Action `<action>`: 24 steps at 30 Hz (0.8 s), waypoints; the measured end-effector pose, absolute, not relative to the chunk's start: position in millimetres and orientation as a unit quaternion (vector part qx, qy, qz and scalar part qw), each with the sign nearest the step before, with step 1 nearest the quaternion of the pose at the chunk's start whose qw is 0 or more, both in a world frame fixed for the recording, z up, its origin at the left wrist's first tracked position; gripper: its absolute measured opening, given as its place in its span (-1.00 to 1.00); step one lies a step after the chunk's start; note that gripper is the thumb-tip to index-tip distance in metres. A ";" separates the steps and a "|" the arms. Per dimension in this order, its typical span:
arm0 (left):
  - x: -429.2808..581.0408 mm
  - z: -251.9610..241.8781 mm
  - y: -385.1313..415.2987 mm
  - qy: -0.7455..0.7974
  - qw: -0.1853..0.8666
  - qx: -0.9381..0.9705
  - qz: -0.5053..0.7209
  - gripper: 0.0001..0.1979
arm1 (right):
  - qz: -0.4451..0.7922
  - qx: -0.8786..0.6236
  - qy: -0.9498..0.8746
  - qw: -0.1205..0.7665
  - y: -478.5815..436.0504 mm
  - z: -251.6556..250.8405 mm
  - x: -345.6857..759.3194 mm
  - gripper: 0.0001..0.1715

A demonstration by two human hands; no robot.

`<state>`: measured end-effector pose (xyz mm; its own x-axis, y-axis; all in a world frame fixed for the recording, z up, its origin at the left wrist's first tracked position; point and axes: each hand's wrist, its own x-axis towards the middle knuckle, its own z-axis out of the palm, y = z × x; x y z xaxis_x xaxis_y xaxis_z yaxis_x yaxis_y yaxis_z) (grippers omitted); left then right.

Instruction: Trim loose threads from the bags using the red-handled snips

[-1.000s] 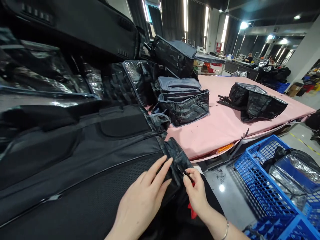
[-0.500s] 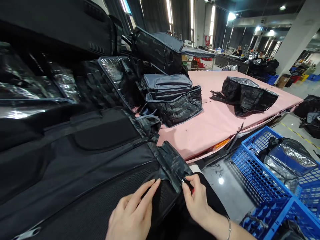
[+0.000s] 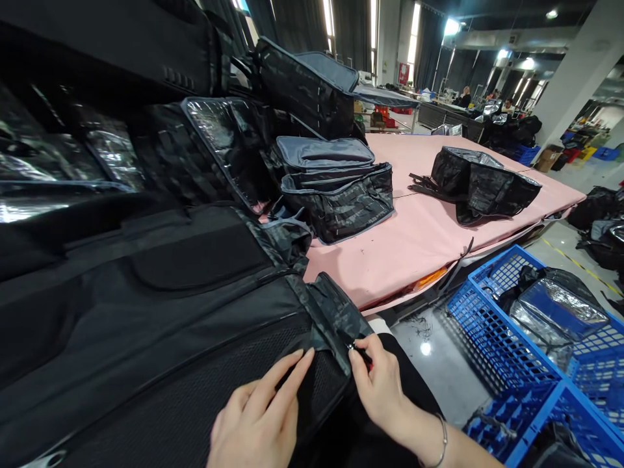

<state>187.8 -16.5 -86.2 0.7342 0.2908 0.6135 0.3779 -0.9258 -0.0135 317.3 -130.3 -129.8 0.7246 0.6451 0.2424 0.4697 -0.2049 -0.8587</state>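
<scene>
A large black bag [image 3: 195,260] with mesh panels and a dark camouflage side strip spreads across the left and front. My left hand [image 3: 260,409] is closed on the bag's edge at the mesh corner, its first two fingers stretched over the fabric and its thumb hidden. In a pinch, my right hand [image 3: 383,383] holds a small dark tool [image 3: 358,354] with a metal tip and a bit of red. That tip meets the camouflage strip [image 3: 336,318] just right of my left fingertips. Most of the tool is covered by my fingers, so its kind is unclear.
Open camouflage bags [image 3: 341,201] stand on the pink-covered table [image 3: 380,273], with another bag [image 3: 487,185] farther right. More bags with silver lining are piled at the left. Blue crates [image 3: 507,338] holding bags sit on the floor to the right.
My right hand has shifted slightly left and up along the camouflage strip with the small tool. My left hand keeps its place on the bag. The whole view has moved a little.
</scene>
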 end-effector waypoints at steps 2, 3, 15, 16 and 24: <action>188.0 -86.8 -16.6 -0.181 0.067 -0.930 -0.314 -0.64 | 0.083 -0.769 -0.358 0.523 -129.6 -131.1 317.1 -0.83; 188.2 -87.5 -16.6 -0.182 0.065 -0.930 -0.314 -0.64 | 0.084 -0.766 -0.356 0.529 -129.2 -132.4 317.0 -0.83; 188.6 -85.8 -17.8 -0.171 0.057 -0.929 -0.324 -0.66 | 0.143 -0.732 -0.312 0.588 -129.3 -137.3 316.2 -0.79; 188.1 -86.1 -17.7 -0.171 0.057 -0.928 -0.325 -0.66 | 0.139 -0.739 -0.322 0.575 -129.3 -136.7 316.2 -0.80; 183.0 -94.5 -15.3 -0.194 0.054 -0.929 -0.311 -0.61 | 0.127 -0.731 -0.332 0.583 -127.8 -132.1 316.2 -0.81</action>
<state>183.0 -15.3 -94.5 0.7316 0.3269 0.5983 0.3939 -0.9189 0.0204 316.2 -127.8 -132.1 0.7480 0.6324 0.2014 0.3372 -0.1008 -0.9360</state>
